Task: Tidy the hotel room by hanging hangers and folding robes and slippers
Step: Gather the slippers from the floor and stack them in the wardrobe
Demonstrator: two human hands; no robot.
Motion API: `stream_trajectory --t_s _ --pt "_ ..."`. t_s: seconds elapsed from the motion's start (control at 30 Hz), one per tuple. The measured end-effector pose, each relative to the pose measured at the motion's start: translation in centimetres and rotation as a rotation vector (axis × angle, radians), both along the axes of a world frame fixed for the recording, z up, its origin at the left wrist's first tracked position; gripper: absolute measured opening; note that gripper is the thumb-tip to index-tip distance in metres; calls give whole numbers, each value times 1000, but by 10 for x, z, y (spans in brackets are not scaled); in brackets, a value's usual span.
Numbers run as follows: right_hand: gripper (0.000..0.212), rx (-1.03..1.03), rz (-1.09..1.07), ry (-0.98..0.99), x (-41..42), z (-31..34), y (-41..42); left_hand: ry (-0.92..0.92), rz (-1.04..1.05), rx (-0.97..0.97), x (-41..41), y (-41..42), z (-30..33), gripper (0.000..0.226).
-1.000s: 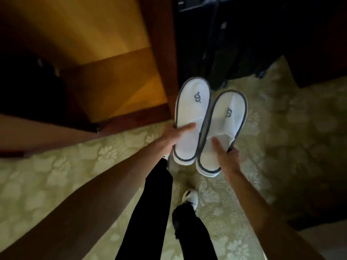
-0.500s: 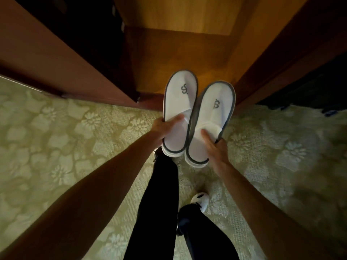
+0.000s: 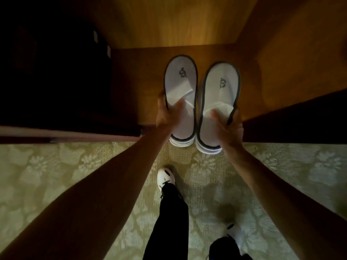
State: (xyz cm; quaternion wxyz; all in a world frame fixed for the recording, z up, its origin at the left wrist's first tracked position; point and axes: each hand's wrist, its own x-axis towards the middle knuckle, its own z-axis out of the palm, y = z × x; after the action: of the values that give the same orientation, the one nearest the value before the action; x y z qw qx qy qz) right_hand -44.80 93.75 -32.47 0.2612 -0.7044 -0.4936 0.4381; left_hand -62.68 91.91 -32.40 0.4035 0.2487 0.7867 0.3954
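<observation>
Nearest, black-trousered legs (image 3: 169, 222) stand on pale green floral carpet (image 3: 56, 175). Above it, the left hand (image 3: 166, 115) grips one white cloth slipper with grey trim (image 3: 181, 87), thumb on its insole; the right hand (image 3: 228, 128) grips its twin (image 3: 218, 91), the two just beside each other. Beyond lies a brown wooden wardrobe floor (image 3: 140, 72).

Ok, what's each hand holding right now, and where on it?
Left hand grips the left slipper stack at its heel half; right hand grips the right slipper stack likewise, thumbs on top.
</observation>
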Motion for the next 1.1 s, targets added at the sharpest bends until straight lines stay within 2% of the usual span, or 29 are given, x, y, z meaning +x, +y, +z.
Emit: stream_trajectory --t_s 0.1,0.17,0.3,0.5,0.57,0.67,0.77,0.87,0.93,1.03,1.1 --pt "70 39 -7 -31 -16 -23 36 28 -53 -28 -16 37 -23 72" --pt "73 58 -1 -40 -19 -45 61 8 -16 -78 -17 61 -42 81" --pt "72 105 -23 -26 -15 -101 117 70 33 -28 -9 119 -91 67" --pt "52 252 13 -151 -4 -217 211 20 39 42 3 203 -206 64" --pt "59 323 15 -214 -2 -258 240 -16 25 95 9 228 -247 67" --pt "72 313 47 -200 3 -306 267 -20 -11 138 14 257 -308 70" --pt "82 403 12 -230 9 -342 281 101 -1 220 24 278 -345 74" --pt "79 492 -28 -314 9 -364 286 339 -52 304 27 289 -365 81" --pt "84 539 -78 -375 11 -370 286 466 -112 252 22 287 -369 81" --pt "80 403 -39 -431 6 -378 288 520 -53 116 21 288 -372 83" --pt "80 482 -97 -565 3 -376 287 495 -38 141 23 285 -371 77"
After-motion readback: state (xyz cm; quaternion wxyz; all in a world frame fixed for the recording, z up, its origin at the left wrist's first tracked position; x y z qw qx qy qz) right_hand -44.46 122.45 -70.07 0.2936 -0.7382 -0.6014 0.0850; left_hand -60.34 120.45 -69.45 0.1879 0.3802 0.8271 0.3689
